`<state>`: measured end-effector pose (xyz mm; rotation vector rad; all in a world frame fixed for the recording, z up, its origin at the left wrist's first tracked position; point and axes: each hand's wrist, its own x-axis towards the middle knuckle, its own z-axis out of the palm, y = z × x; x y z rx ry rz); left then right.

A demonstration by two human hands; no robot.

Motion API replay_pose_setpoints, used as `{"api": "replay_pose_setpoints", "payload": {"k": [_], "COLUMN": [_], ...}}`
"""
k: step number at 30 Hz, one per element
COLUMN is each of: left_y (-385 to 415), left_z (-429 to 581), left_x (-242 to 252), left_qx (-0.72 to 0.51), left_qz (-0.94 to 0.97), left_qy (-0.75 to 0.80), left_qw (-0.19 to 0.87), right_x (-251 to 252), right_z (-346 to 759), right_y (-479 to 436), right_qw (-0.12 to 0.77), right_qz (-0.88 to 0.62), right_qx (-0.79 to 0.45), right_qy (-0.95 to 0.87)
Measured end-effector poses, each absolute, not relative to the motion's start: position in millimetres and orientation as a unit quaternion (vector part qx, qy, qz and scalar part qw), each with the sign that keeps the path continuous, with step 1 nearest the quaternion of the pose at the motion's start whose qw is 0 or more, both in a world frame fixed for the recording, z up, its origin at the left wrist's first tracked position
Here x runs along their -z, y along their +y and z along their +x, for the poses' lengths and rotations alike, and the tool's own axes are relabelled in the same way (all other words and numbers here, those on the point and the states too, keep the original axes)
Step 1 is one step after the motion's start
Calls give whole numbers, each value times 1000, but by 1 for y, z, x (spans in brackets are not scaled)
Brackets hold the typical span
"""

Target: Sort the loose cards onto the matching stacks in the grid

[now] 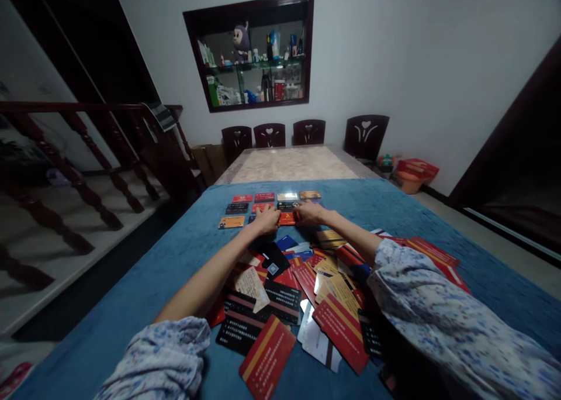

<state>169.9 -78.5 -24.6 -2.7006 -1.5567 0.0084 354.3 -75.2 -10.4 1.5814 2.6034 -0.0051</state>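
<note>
A red card (288, 219) lies in the nearest row of a small grid of cards on the blue cloth. My left hand (266, 219) pinches its left edge, with fingers bent and close together. At its right edge my right hand (309, 211) grips with thumb and fingertips, which partly hide the card. Around them in the grid are an orange card (231, 222), a black card (237, 208), a white card (287, 196) and a gold card (310, 195). Beneath my forearms spreads a loose pile of overlapping cards, among them a red striped card (268, 356).
The blue cloth (175, 259) covers the near part of a long table, whose bare patterned top (298, 163) shows beyond. Dark chairs (269, 135) stand at the far end. A wooden railing (70, 183) runs along the left, and a red-lined bin (414, 175) is at the right.
</note>
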Motion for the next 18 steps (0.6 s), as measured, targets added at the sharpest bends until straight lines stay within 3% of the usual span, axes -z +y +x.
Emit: {"api": "replay_pose_setpoints", "payload": {"k": [18], "left_y": [-64], "left_z": [171], "left_x": [21], "left_qx": [-78], "left_qz": [-854], "left_qy": [-513], "left_qw": [-22], "right_x": [4], "right_z": [349], "right_y": [-69], "right_qw": [93], "right_qz": [516], "right_qx": [58], "right_qy": [849]}}
